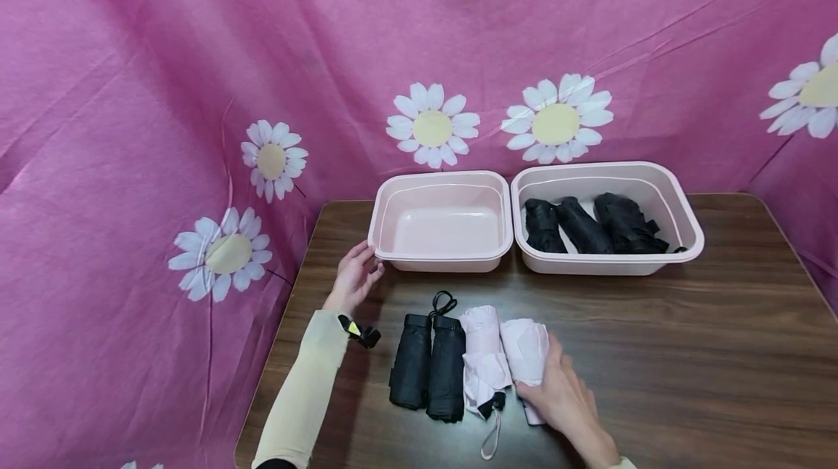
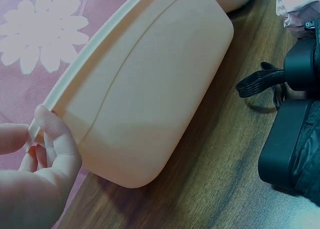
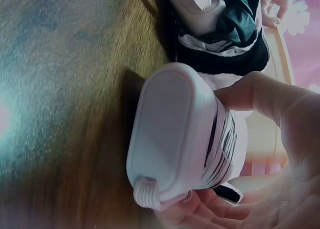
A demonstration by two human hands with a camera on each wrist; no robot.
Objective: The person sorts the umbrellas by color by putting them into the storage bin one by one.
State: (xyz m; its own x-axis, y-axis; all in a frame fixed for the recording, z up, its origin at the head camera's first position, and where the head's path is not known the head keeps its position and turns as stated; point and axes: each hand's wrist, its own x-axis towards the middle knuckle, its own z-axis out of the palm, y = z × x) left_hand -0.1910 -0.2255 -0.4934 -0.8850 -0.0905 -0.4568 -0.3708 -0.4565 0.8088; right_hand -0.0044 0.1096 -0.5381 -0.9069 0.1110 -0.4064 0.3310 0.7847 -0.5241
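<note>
My left hand (image 1: 356,278) is at the front left corner of a pale pink plastic bin (image 1: 441,264). In the left wrist view its thumb and fingers pinch the bin's rim. My right hand (image 1: 564,395) grips a folded pale pink umbrella (image 1: 526,347) from its right side. The right wrist view shows that umbrella's rounded handle end (image 3: 162,134) with a short strap, fingers and thumb round the fabric. To its left lies another pink folded umbrella (image 1: 482,338) with a wrist loop, then two black folded umbrellas (image 1: 447,374), (image 1: 412,367) side by side.
A second pale pink bin (image 1: 602,265) stands right beside the first, with several black folded umbrellas (image 1: 585,229) in it. Both bins sit at the back of the brown wooden table (image 1: 713,338). Behind hangs a pink cloth (image 1: 366,47) with white daisies.
</note>
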